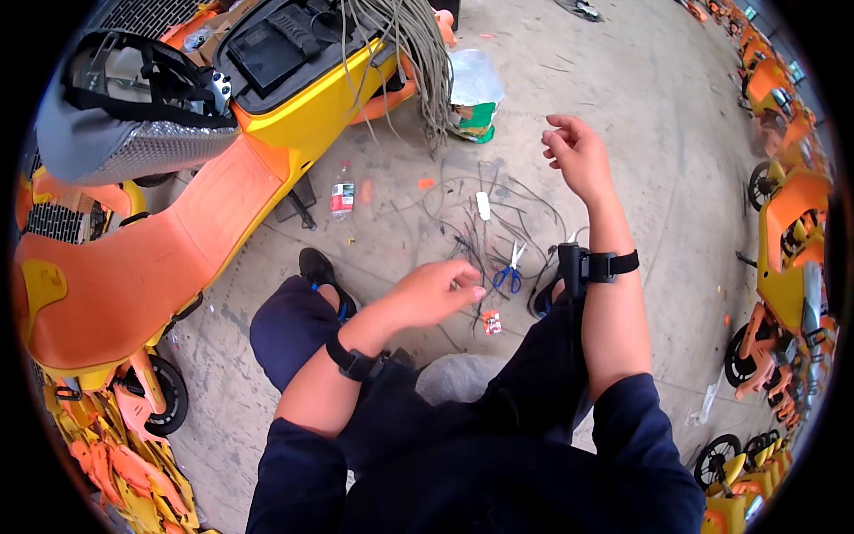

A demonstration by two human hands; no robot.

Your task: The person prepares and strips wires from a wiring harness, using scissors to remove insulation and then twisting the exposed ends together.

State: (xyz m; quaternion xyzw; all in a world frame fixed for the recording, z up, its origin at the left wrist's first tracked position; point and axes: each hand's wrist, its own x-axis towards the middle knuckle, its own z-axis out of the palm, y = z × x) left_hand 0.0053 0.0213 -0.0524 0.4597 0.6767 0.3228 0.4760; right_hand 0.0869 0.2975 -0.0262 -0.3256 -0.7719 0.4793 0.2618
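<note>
Okay, head view: my left hand (431,294) and right hand (580,160) both empty, fingers loosely curled, loose cables (469,246) at left hand's 1 o'clock, blue-handled scissors (513,267) at its 3, blades seemingly parted, so careless grabbing could nick me.

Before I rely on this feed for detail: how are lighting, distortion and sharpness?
Head view: light is diffuse, shadows on the floor faint; the left hand, right hand and scissors read clearly; the pale plastic bag looks washed out; fisheye bends the scooter row along the right rim, where detail softens; corners are black.
</note>
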